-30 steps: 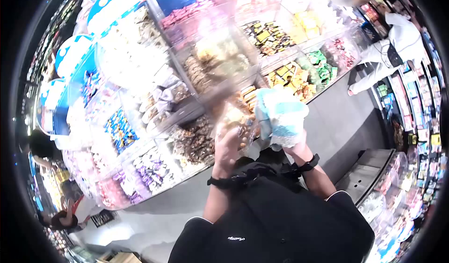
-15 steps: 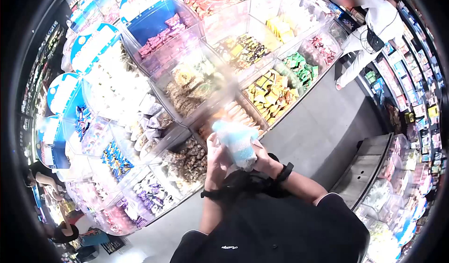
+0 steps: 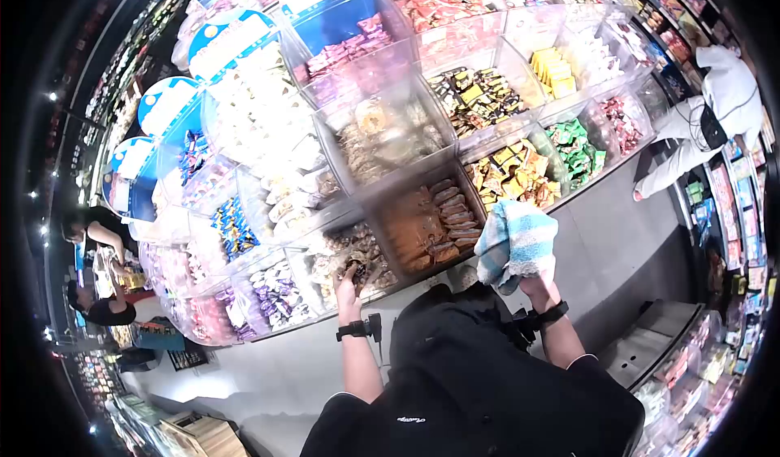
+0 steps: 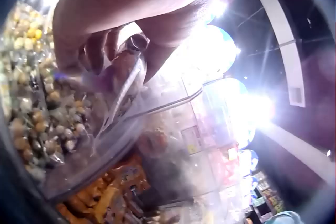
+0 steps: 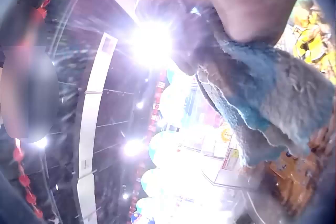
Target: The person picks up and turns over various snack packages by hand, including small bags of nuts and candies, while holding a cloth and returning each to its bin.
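Observation:
My right hand [image 3: 538, 289] grips a blue-and-white checked cloth [image 3: 518, 244], bunched at its lower end, in front of the bin of brown wrapped bars [image 3: 457, 213]. In the right wrist view the cloth [image 5: 273, 92] hangs in soft folds from the fingers. My left hand [image 3: 348, 293] reaches over the front edge of the bin of small clear-wrapped brown snacks [image 3: 333, 250]. Up close in the left wrist view, its curled fingers pinch a clear-wrapped packet [image 4: 128, 71] above the loose packets; the fingers partly hide what is inside.
Clear dividers separate bins of yellow packets [image 3: 516, 168], green packets [image 3: 575, 150] and purple-white sweets [image 3: 276, 293]. A person in light clothes [image 3: 715, 108] stands at the right by the shelves. Other people [image 3: 114, 298] are at the far left. A low grey stand [image 3: 658, 335] lies behind right.
Half a second ago both hands were together on the cloth. Now the left hand has moved left to the brown snacks' bin, while the right hand holds the cloth farther right.

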A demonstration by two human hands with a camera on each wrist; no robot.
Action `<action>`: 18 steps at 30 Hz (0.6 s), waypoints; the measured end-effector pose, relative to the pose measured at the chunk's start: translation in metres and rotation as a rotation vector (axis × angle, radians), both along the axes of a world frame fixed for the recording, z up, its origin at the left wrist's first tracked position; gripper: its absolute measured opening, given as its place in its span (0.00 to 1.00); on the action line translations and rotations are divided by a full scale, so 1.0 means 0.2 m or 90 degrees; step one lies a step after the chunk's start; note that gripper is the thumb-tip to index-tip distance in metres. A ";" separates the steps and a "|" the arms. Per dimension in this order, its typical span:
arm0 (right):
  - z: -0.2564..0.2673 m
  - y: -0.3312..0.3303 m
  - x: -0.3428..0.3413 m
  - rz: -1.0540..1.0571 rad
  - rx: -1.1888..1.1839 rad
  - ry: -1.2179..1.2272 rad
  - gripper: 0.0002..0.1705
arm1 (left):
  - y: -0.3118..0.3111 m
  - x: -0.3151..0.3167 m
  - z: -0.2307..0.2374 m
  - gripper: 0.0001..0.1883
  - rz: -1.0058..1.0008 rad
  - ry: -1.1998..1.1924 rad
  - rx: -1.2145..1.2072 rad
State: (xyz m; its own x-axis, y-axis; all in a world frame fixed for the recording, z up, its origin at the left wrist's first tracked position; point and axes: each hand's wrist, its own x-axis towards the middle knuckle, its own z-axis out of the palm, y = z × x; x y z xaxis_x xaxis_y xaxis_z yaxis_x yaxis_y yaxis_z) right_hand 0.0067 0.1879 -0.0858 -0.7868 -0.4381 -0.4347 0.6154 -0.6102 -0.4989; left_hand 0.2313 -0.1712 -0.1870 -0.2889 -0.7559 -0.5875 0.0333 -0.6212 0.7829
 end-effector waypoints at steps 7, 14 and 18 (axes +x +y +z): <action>-0.05 0.06 -0.04 0.073 0.270 0.419 0.16 | 0.13 0.10 -0.12 0.17 0.115 -0.036 -0.082; -0.12 0.12 -0.03 0.073 0.366 0.503 0.16 | 0.16 0.04 -0.09 0.10 0.125 0.001 -0.095; -0.08 0.05 0.02 0.047 0.261 0.317 0.13 | 0.05 0.00 -0.18 0.12 0.035 -0.103 -0.139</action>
State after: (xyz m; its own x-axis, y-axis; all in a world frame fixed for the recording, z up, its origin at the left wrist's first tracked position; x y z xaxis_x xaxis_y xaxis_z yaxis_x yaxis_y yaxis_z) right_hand 0.0117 0.1985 -0.1015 -0.9114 -0.3750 -0.1695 0.2838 -0.2742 -0.9188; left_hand 0.2307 -0.1609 -0.2238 -0.1602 -0.8816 -0.4439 -0.0742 -0.4377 0.8961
